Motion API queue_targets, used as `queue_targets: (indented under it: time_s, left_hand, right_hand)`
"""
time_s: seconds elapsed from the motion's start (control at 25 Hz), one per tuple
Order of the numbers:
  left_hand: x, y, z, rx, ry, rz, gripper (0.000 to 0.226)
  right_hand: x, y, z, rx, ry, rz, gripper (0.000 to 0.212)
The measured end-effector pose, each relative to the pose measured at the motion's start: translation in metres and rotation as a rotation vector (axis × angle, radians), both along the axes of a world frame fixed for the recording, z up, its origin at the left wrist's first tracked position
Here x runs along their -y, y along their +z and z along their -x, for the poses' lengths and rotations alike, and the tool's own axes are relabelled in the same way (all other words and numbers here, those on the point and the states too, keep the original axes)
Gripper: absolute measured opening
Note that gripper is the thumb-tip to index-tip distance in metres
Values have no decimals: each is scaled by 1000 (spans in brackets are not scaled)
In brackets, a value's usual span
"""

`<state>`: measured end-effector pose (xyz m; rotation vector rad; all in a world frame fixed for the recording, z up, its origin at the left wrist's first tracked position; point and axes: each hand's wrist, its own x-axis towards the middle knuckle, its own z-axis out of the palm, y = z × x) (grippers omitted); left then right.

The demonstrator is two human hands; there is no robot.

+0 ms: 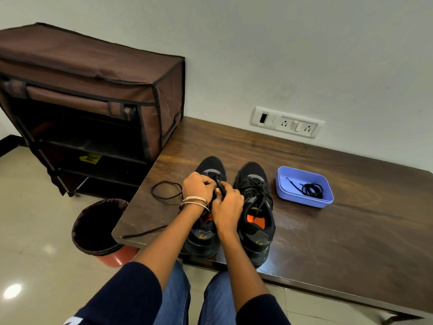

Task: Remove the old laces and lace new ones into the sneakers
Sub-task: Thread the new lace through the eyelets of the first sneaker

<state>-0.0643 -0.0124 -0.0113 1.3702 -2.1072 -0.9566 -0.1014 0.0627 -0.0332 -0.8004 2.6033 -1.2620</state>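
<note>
I see both hands, left hand [198,187] and right hand [228,205], fingers pinching the lace [164,192] at the left sneaker [208,170]; beside it, the right sneaker [254,207] remains laced; much re-lacing apparently remains.

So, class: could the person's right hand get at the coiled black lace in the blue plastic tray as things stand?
Probably yes: the right hand is pinching a lace, but the open blue plastic tray holding the coiled black lace has only the right-side sneaker between.

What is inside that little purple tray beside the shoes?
The purple tray holds one coiled black lace, with a loose end stretched toward the tray's far left corner. Whatever might lie under the coil is covered; the rest of the tray floor shows bare.
</note>
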Motion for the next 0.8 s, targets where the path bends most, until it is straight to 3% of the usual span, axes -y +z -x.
queue_targets:
  time_s: [0.24, 0.28, 0.36, 0.44, 0.52, 0.64, 0.8]
  left_hand:
    - [2, 0, 3, -55, 29, -102, 11]
    - [4, -1, 4, -65, 39, -125, 11]
    - [6, -5, 5, -95, 52, -163, 9]
    - [6, -7, 5, -127, 71, -171, 9]
    - [5, -8, 5, -112, 68, -132, 11]
    - [5, -6, 2, -32, -24, -48, 18]
    - [9, -12, -9, 51, -210, 48, 32]
  right_hand:
    - [-3, -2, 3, 51, 114, -72, 51]
    - [-4, -3, 8, 138, 159, -48, 52]
    - [-5, 3, 16, 523, 174, 155, 48]
    - [-2, 6, 23, 716, 57, 338, 28]
    - [5, 13, 28, 464, -66, 233, 29]
    - [19, 24, 30, 212, -66, 41, 16]
    - [24, 26, 36, 207, -83, -36, 20]
